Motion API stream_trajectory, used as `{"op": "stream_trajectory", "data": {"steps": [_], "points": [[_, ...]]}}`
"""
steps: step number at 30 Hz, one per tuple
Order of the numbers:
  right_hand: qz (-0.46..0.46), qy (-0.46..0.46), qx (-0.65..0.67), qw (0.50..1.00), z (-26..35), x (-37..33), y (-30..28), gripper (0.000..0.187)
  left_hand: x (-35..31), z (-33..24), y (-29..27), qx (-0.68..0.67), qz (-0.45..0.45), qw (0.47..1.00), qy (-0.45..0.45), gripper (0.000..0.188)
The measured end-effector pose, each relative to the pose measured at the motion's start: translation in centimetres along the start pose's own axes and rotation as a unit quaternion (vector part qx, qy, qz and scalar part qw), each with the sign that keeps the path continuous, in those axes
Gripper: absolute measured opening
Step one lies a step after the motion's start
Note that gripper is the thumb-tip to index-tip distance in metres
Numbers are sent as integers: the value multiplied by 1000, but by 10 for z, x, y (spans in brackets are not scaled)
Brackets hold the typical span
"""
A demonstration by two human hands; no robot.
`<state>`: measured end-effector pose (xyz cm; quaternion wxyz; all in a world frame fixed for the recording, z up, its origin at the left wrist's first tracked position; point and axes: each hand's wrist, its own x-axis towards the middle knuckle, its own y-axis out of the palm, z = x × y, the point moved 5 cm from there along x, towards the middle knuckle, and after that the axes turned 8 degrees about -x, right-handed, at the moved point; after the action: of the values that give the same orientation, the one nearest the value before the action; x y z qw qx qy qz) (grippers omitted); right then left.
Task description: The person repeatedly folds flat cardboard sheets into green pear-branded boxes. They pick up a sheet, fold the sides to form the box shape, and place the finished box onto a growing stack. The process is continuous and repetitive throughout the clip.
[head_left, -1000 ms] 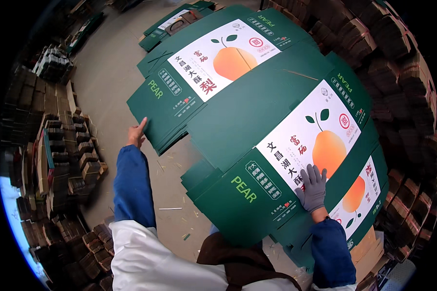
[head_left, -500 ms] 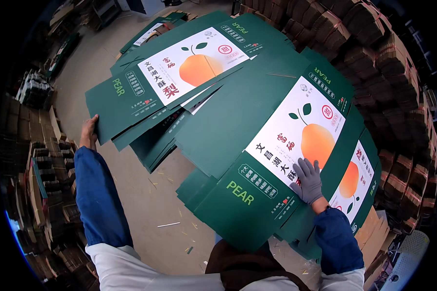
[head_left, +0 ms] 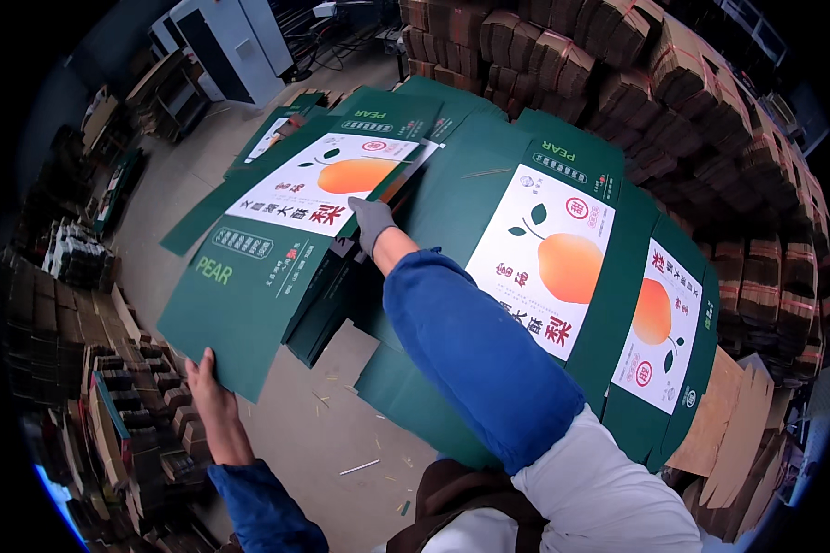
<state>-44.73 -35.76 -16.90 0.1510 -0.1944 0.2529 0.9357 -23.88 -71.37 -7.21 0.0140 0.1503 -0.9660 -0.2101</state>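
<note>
My bare left hand [head_left: 217,401] pinches the near left corner of a flat printed cardboard box sheet [head_left: 295,267], thumb on top. This sheet is dark green with a white panel and an orange pear picture. My right hand [head_left: 372,224], in a grey glove, grips the same sheet's right edge; some of its fingers are hidden. The sheet is tilted above more green sheets [head_left: 318,313]. To the right lies a stack of similar printed sheets [head_left: 415,378], one white pear panel [head_left: 544,263] facing up, partly covered by my right arm.
Bundled brown cardboard [head_left: 618,101] is piled high at the back and right. More cardboard stacks [head_left: 138,396] line the left side. A grey-white cabinet [head_left: 231,46] stands at the far left. Scraps and a thin white strip [head_left: 360,467] lie on the floor [head_left: 314,442].
My right hand has left the right stack and reached across to grip the left sheet's edge. My left hand has moved nearer, and the left sheet has swung nearer and tilted.
</note>
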Motion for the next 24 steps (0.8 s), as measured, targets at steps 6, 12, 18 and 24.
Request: {"op": "stream_trajectory", "data": {"steps": [6, 12, 18, 24], "points": [[60, -261, -291, 918, 56, -59, 53, 33, -109, 114, -35, -212, -124, 959, -143, 34], [-12, -120, -141, 983, 53, -158, -185, 35, -218, 172, 48, -177, -73, 955, -226, 34], [-165, -37, -155, 973, 20, -187, -370, 40, -311, 245, 86, -122, -23, 928, -351, 28], [-258, -13, -284, 923, 0, -201, -439, 62, -337, 259, 103, -55, -14, 931, -361, 25]]}}
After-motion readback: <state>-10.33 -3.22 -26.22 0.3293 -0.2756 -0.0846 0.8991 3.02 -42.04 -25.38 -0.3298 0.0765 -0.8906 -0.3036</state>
